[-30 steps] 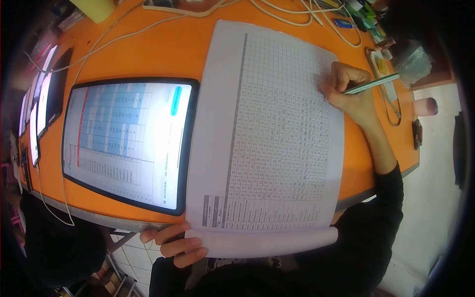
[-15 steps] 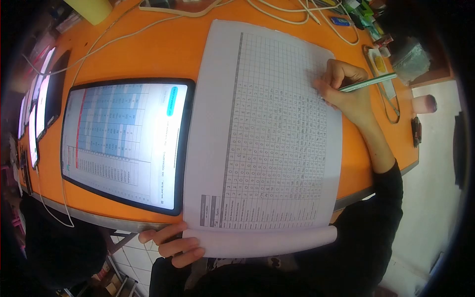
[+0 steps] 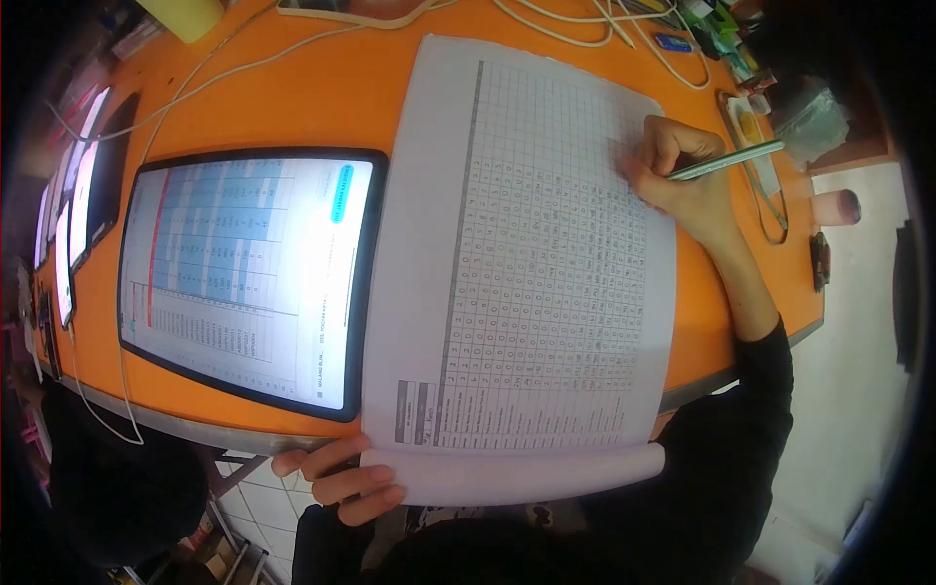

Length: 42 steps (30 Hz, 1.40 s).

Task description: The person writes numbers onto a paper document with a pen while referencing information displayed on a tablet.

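A large paper sheet (image 3: 546, 273) with a printed table and handwritten figures lies on the orange table (image 3: 263, 97), its near end curled over the edge. My right hand (image 3: 687, 175) rests on the sheet's right part, fingers closed round a silvery green pen (image 3: 731, 159); the pen's tip is hidden by the fingers. My left hand (image 3: 346, 480) holds the curled end of the sheet at its lower left corner. Left of the sheet lies a lit tablet (image 3: 249, 278) showing a table with blue cells.
Lit phones (image 3: 83, 205) lie at the far left, with white cables (image 3: 273, 51) near them. A yellow object (image 3: 185, 15) stands at the top left. At the right are a clear plastic bag (image 3: 811, 127), a pink cup (image 3: 837, 208) and a blue item (image 3: 674, 43).
My right hand has shifted slightly left with the pen since the oldest frame. My left hand keeps its hold on the curled paper.
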{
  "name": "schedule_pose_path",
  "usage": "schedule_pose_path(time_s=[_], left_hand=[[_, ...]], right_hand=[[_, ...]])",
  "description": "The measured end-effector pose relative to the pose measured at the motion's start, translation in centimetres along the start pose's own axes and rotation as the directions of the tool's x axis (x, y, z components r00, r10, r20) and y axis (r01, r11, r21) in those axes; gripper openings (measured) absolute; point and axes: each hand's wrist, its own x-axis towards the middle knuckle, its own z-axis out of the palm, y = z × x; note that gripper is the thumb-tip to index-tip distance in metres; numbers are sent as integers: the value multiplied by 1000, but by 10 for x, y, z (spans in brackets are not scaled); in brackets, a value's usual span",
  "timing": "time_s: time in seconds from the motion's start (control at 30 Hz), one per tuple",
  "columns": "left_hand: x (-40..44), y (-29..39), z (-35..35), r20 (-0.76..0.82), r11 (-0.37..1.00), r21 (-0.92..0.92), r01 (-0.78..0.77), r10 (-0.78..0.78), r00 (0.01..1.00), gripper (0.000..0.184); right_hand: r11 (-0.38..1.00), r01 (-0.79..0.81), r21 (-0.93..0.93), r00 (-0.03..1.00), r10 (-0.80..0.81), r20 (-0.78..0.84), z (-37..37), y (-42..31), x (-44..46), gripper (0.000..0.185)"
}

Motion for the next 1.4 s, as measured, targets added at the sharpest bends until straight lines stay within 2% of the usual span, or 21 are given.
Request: schedule_pose_path(time_s=[0.07, 0.13, 0.23, 0.33, 0.43, 0.53, 0.63, 0.77, 0.83, 0.97, 1.03, 1.07, 1.1, 1.13, 1.17, 1.3, 1.37, 1.4], left_hand=[[0, 1, 2, -11, 1000, -9, 24, -24, 1000, 40], [0, -1, 3, -29, 1000, 12, 4, -4, 1000, 39], [0, 0, 1, -14, 1000, 6, 9, -9, 1000, 39], [0, 5, 8, -72, 997, 23, 68, -66, 995, 37], [4, -1, 2, 13, 1000, -15, 6, -6, 1000, 35], [3, 4, 6, -29, 999, 9, 52, -52, 998, 33], [2, 5, 9, -77, 997, 45, 68, -65, 995, 32], [3, 6, 7, -45, 998, 29, 62, -61, 997, 32], [-1, 7, 6, -74, 995, 22, 102, -100, 992, 31], [-1, 1, -6, 25, 999, 7, 37, -37, 999, 32], [-3, -2, -9, 57, 1000, 18, -6, 5, 998, 35], [-6, -2, -6, 23, 999, 32, -18, 18, 1000, 37], [-9, -2, -3, -10, 998, 48, -29, 30, 999, 39], [-8, -2, -4, -16, 998, 60, -29, 31, 999, 39], [-6, 0, -5, 25, 999, 38, -3, 2, 1000, 38], [-1, 3, -10, 128, 998, -2, 64, -63, 990, 33], [-1, 0, -12, 123, 999, -14, 41, -39, 992, 31], [-1, -1, -11, 123, 1000, -24, 19, -15, 992, 29]], right_hand=[[999, 34, -12, 999, -35, -25, 0, -1, -1, 38], [991, -127, 37, 991, 128, -29, 0, -7, -2, 37], [999, -46, 22, 999, 46, -19, 0, -2, -1, 38], [999, -52, 2, 998, 52, -29, 1, -5, -1, 38], [998, -58, -12, 998, 58, -9, -2, -4, -1, 38], [1000, 4, -24, 999, -5, -37, 0, -1, -1, 37], [999, -49, -9, 997, 48, -53, 0, -1, -1, 37], [992, -122, -40, 992, 121, -24, 1, -7, -2, 36], [998, -18, -60, 999, 15, -41, 1, -5, -1, 37], [1000, -21, -18, 999, 21, -34, 7, -11, -1, 37], [991, -130, -12, 990, 129, -61, 5, -12, -3, 35], [993, -117, -4, 992, 116, -47, 5, -10, -2, 35], [992, -62, 106, 995, 70, -72, 3, -7, -2, 34], [978, -7, 210, 994, 29, -103, 1, -3, -2, 32], [974, 24, 224, 993, 2, -116, -1, 0, -2, 31], [975, 44, 217, 992, -18, -121, 11, -21, 6, 30], [978, 175, 115, 984, -172, -37, 18, -20, 9, 30], [979, 172, 107, 985, -168, -38, 19, -18, 9, 30]])
